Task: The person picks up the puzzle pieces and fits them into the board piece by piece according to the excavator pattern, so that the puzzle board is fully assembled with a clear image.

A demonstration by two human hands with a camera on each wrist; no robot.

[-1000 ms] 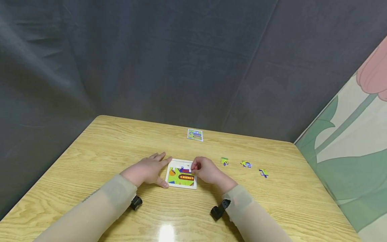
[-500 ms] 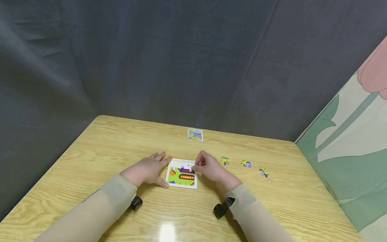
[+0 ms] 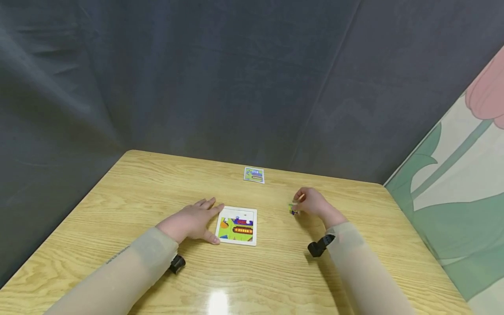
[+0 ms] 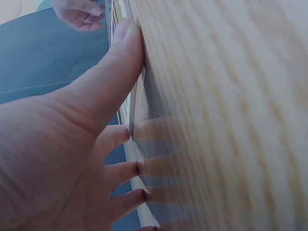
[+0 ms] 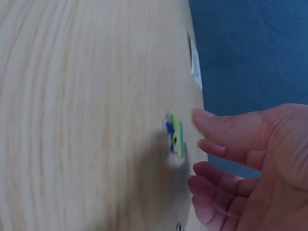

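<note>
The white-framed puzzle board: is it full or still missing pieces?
Missing pieces: the white-framed puzzle board shows bare white along its top.

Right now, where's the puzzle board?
In the head view the puzzle board lies flat at the table's middle, its left edge against the left hand, with the reference card beyond it.

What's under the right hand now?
A green-and-blue puzzle piece on the table, at the right hand fingertips. The two other loose pieces seen earlier are covered by the hand and arm.
</note>
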